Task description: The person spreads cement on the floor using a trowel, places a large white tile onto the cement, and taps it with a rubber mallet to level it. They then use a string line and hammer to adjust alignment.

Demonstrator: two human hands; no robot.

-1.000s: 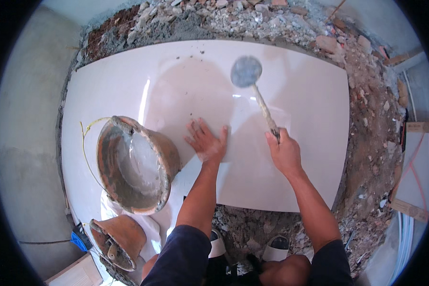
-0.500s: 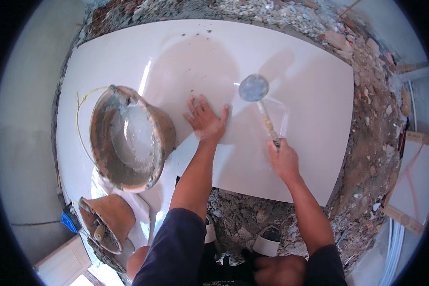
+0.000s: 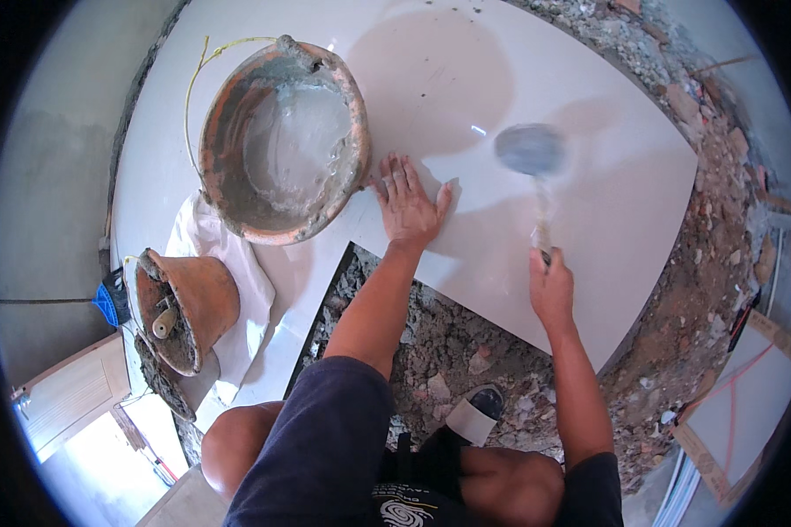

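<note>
My left hand (image 3: 410, 206) lies flat on a large pale glossy tile (image 3: 606, 237), its fingers spread and smudged with grey. In my right hand (image 3: 552, 285) is the handle of a mallet (image 3: 529, 147). The mallet's round grey head is smeared by motion over the tile, so I cannot tell whether it touches. Just left of my left hand stands a big mortar-crusted bucket (image 3: 224, 132) with wet grey slurry inside and a yellow cord handle.
A smaller clay-coloured bucket (image 3: 206, 303) lies tipped at the left with a wooden-handled tool (image 3: 163, 323) in it, beside white sheeting (image 3: 253, 303). Rough grey mortar (image 3: 448, 338) shows along the tile's near edge. Rubble (image 3: 703, 255) borders the right side.
The view has turned, so the buckets and tile appear higher. My right hand still holds the mallet, its head now blurred. My left hand remains flat on the tile, nearer the big bucket.
</note>
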